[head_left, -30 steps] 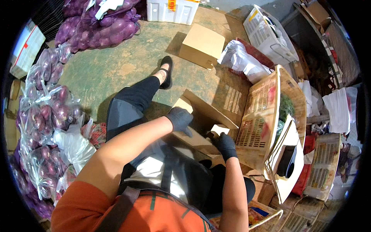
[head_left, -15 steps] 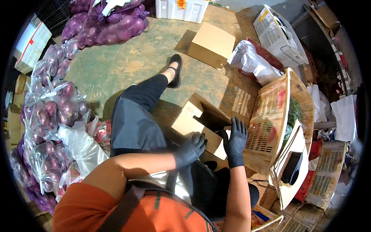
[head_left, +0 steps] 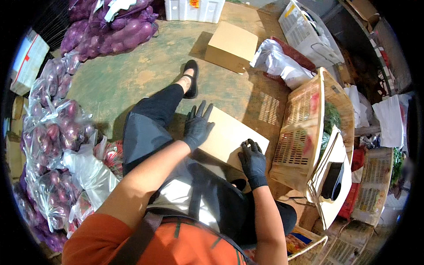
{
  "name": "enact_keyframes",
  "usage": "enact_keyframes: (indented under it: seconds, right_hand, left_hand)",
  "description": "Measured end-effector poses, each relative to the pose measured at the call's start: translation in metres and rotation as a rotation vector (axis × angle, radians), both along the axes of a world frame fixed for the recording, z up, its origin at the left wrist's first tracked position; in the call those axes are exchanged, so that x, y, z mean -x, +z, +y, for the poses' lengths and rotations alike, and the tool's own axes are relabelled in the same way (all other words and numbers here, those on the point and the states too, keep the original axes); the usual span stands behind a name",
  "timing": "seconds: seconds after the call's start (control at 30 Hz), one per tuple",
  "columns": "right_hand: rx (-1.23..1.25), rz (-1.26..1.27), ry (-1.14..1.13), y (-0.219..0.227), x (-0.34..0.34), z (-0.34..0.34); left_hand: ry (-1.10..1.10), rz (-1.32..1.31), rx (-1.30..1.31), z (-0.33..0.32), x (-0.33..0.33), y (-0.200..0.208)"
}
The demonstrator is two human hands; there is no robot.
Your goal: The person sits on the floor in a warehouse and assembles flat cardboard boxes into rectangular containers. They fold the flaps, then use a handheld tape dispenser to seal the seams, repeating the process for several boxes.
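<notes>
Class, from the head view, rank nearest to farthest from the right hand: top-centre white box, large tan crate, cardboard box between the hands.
1. Cardboard box, under the right hand.
2. Tan crate, to the hand's right.
3. White box, far ahead.

At left, clear bags (head_left: pixel 55 190) of purple produce (head_left: pixel 66 118); on the right, a yellowish slotted crate (head_left: pixel 292 148) with greens (head_left: pixel 330 118) inside.

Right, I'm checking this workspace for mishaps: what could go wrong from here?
No tape shows on top of the near cardboard box, so it might pop open if the left hand and right hand ease off. It also lies close to the slatted crate and could knock it if turned.
</notes>
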State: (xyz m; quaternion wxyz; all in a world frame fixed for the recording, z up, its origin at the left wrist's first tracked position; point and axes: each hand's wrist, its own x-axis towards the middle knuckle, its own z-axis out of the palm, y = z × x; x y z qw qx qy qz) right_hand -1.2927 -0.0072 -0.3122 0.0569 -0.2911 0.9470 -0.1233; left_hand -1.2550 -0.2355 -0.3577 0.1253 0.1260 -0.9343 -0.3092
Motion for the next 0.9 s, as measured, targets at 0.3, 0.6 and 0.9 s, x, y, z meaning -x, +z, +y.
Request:
enact_keyframes:
  seconds: [0.3,0.6,0.9]
  right_hand:
    - [0.124,0.562,-0.663,0.121,0.056,0.162]
    - [-0.303,0.729,-0.984,0.080,0.044,0.277]
    - [0.558,0.342,-0.502,0.132,0.057,0.164]
  left_hand:
    - [-0.094,-0.007,-0.226,-0.011,0.000,-0.037]
    - [-0.204,-0.119,-0.236,0.003,0.032,-0.023]
    - [-0.220,-0.226,-0.190,0.002,0.030,-0.014]
